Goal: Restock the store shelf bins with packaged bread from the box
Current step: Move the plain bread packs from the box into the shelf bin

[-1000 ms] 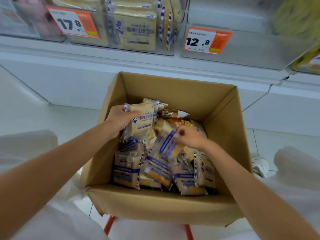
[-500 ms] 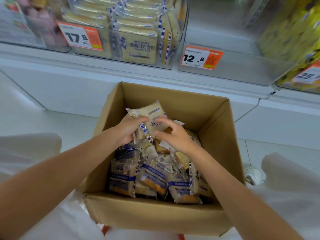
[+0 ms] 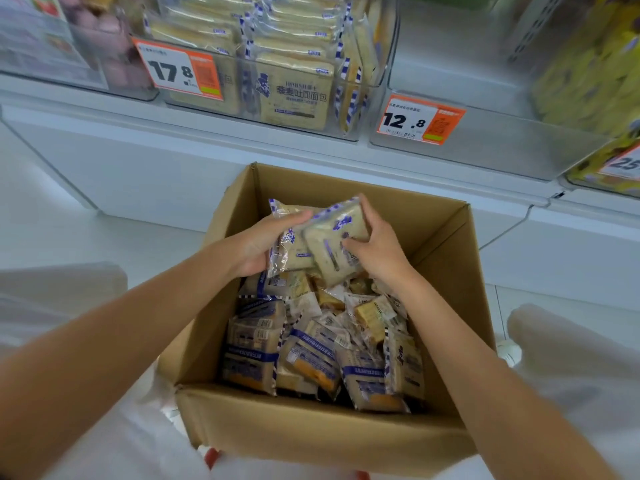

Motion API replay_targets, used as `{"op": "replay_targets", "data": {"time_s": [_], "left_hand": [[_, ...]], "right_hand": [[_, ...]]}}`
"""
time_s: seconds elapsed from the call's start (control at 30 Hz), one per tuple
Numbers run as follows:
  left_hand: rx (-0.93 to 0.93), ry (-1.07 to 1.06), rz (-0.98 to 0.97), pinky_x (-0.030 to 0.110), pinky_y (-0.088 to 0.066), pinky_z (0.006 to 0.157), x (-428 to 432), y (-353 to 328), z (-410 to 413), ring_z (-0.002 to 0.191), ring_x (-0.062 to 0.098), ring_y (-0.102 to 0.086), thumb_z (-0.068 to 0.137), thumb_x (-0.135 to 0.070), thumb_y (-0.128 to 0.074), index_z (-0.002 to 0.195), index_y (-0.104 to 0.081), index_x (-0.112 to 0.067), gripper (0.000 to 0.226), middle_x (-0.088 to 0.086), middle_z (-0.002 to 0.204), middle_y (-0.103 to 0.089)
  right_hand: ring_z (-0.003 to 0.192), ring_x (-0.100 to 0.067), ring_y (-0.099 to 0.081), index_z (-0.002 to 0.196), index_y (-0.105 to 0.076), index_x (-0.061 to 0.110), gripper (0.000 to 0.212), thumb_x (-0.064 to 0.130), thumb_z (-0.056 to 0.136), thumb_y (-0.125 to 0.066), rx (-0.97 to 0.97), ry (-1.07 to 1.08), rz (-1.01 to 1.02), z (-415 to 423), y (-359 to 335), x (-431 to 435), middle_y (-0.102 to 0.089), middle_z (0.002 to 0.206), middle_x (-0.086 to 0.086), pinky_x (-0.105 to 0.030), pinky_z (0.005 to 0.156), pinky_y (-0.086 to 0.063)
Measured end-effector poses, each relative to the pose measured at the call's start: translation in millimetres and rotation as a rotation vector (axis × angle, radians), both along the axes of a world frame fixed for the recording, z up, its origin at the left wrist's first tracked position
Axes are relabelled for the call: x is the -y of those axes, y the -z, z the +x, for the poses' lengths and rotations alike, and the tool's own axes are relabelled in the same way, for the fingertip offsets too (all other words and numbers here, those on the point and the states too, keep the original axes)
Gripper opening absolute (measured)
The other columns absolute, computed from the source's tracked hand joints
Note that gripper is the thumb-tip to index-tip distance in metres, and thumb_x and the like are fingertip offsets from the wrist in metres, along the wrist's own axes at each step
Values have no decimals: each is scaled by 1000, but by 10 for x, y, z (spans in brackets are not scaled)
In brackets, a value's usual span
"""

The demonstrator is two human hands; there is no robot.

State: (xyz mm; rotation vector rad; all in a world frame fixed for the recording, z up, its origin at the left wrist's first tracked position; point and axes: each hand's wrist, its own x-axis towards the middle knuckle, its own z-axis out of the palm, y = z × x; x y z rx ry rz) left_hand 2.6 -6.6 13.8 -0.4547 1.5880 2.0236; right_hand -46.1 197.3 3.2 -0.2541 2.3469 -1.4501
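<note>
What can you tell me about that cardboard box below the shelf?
The box is plain brown cardboard, square, upright and open at the top, standing below the white shelf. It is partly filled with bread packets in clear wrap with blue-striped edges, lying loosely in all directions. The left hand and right hand each hold a packet above its far end. Something red shows under its near edge.

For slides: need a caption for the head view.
Left hand and right hand hold two bread packs over the box, below the shelf bins.
</note>
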Motion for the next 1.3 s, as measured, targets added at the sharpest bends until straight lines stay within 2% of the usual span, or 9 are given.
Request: {"op": "replay_targets", "data": {"time_s": [0.2, 0.33, 0.47, 0.67, 0.9, 1.0, 1.1, 1.2, 1.3], "left_hand": [[-6, 79, -106, 51, -44, 107, 46, -89, -8, 121, 28, -59, 73, -48, -80, 134, -55, -18, 72, 8, 129, -64], [-30, -20, 37, 50, -47, 104, 155, -254, -23, 114, 34, -63, 94, -30, -62, 126, -60, -11, 38, 16, 126, -66], [-169, -94, -137, 48, -47, 105, 176, -492, -23, 112, 27, -66, 70, -54, -78, 112, -72, -18, 56, 8, 117, -72], [-506, -264, -515, 14, -42, 48, 503, -1024, -115, 54, 5, -61, 96, -41, -60, 92, -68, -10, 33, -5, 66, -66], [-803, -481, -904, 29, -32, 57, 1388, -1628, -724, 56, 9, -41, 100, -51, -43, 71, -47, -15, 46, -6, 60, -43], [-837, -594, -1176, 32, -44, 71, 1840, -1651, -1058, 78, 10, -56, 97, -44, -50, 91, -63, -21, 27, -8, 82, -60], [-812, -572, -1429, 40, -47, 76, 2150, -1540, -1349, 89, 19, -57, 94, -41, -56, 98, -63, -24, 19, -1, 95, -61], [-874, -516, -1396, 35, -40, 69, 2353, -1360, -1585, 83, 20, -57, 93, -39, -58, 99, -59, -25, 15, 1, 95, -56], [-938, -580, -1234, 36, -47, 73, 2397, -1231, -1654, 83, 18, -57, 93, -35, -61, 105, -58, -27, 15, 2, 100, -57]], "right_hand": [[141, -4, -24, 150, -35, 28, 74, 27, 86, -73, -482, -161, 236, 139, -229, 100, -34, 155, 9, -33, 120, -15], [116, 0, -54, 137, -45, 26, 67, 52, 81, -72, -9, 80, -21, 143, -345, 149, -58, 123, 20, -22, 103, -43], [102, -7, -66, 121, -53, 23, 56, 55, 79, -72, -38, 48, -35, 62, -535, 348, -68, 110, 12, -35, 93, -54], [111, -3, -60, 133, -39, 19, 96, 56, 59, -88, 42, -42, -149, -147, -1171, 845, -60, 124, 17, -35, 99, -49], [105, -26, -68, 130, -52, 14, 120, 53, 26, -97, 24, 104, -358, -757, -1758, 1512, -69, 118, -7, -52, 90, -55], [99, -27, -71, 128, -53, 11, 97, 32, 45, -98, 37, 98, -437, -1124, -1947, 1794, -72, 110, -9, -55, 90, -55], [110, -28, -65, 134, -48, 10, 130, 43, 20, -100, -14, 150, -399, -1589, -1988, 2091, -65, 125, -9, -52, 96, -51], [112, -29, -62, 135, -46, 7, 139, 50, 14, -98, -53, 174, -389, -2121, -1923, 2392, -62, 128, -9, -52, 98, -49], [111, -26, -62, 124, -57, 2, 97, 42, 44, -97, -88, 188, -383, -2286, -1979, 2687, -63, 122, -2, -45, 102, -49]]}}
